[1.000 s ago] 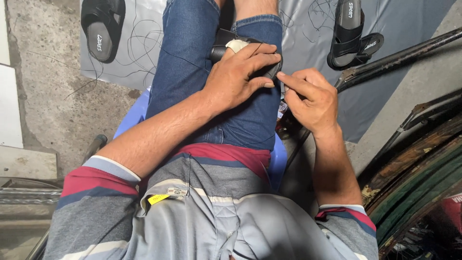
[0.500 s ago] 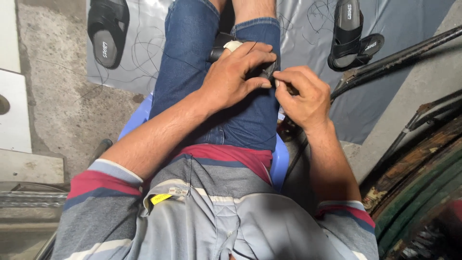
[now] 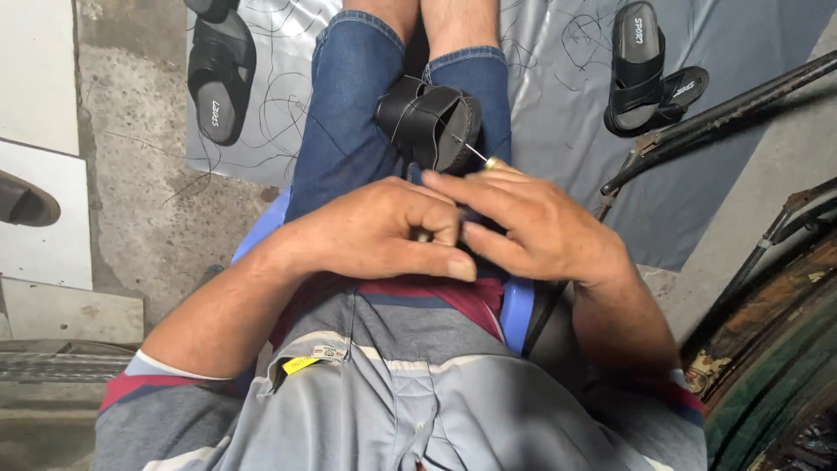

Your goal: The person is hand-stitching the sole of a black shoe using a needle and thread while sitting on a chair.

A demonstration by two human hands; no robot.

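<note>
A black sandal (image 3: 429, 122) rests wedged between the knees, steadied for stitching. The left hand (image 3: 375, 234) and right hand (image 3: 532, 228) meet just below it, fingers pinched together, apparently on the thread (image 3: 475, 153) running up to the sandal.

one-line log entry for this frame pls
left hand: fingertips pinched, contents hidden | right hand: touching left, by needle | black sandal: on lap, needle stuck in it
</note>
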